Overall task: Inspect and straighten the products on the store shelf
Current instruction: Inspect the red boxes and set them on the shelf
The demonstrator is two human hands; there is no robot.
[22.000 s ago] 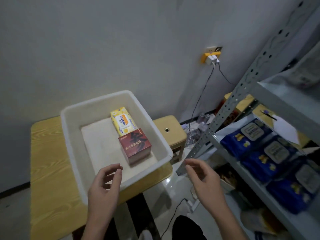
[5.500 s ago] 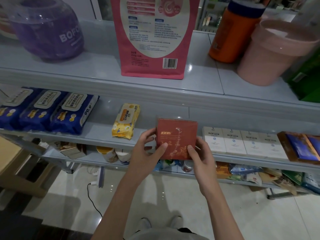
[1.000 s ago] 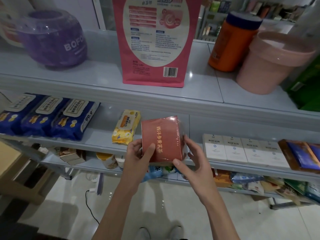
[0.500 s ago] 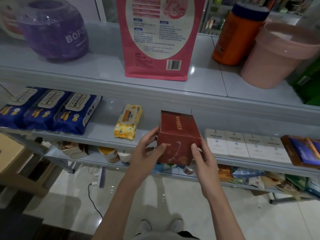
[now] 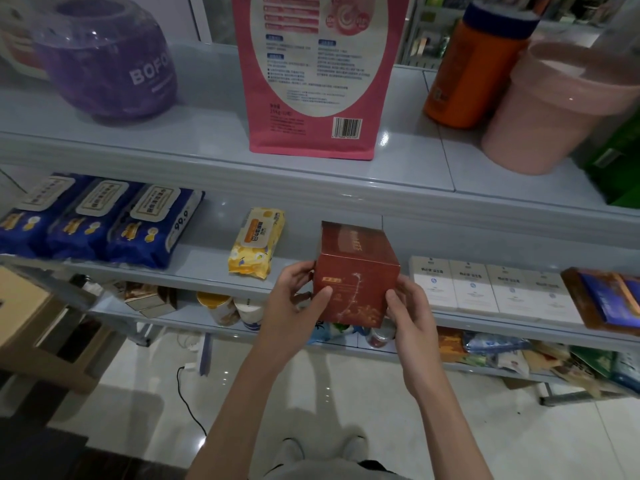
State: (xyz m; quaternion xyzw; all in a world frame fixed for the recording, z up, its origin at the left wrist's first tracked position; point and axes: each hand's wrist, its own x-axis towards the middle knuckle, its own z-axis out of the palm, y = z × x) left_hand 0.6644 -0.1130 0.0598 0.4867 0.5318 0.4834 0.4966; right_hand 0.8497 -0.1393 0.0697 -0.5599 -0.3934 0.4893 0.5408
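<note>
A person holds a red box with both hands in front of the middle shelf. The box is up in the air at the shelf's front edge, in the gap between a yellow pack of wipes and a row of white boxes. It is tipped, so its top and its front face both show. I cannot tell if its far end touches the shelf.

The left hand is on the left side of the box. Its thumb lies flat on the front face, low down, and its fingers curl round the left edge. The right hand is on the right side. Its thumb presses the right front corner and its fingers go behind the box, out of sight. Each grip is pinching the box between thumb and fingers. Both bare arms reach up from the bottom of the view, and the wrists bend in toward each other.

Three blue packs of wipes lie side by side at the left end of the same shelf. On the top shelf stand a purple tub, a tall pink bag, an orange jar and a pink bucket. The bucket is just beside the jar.
</note>
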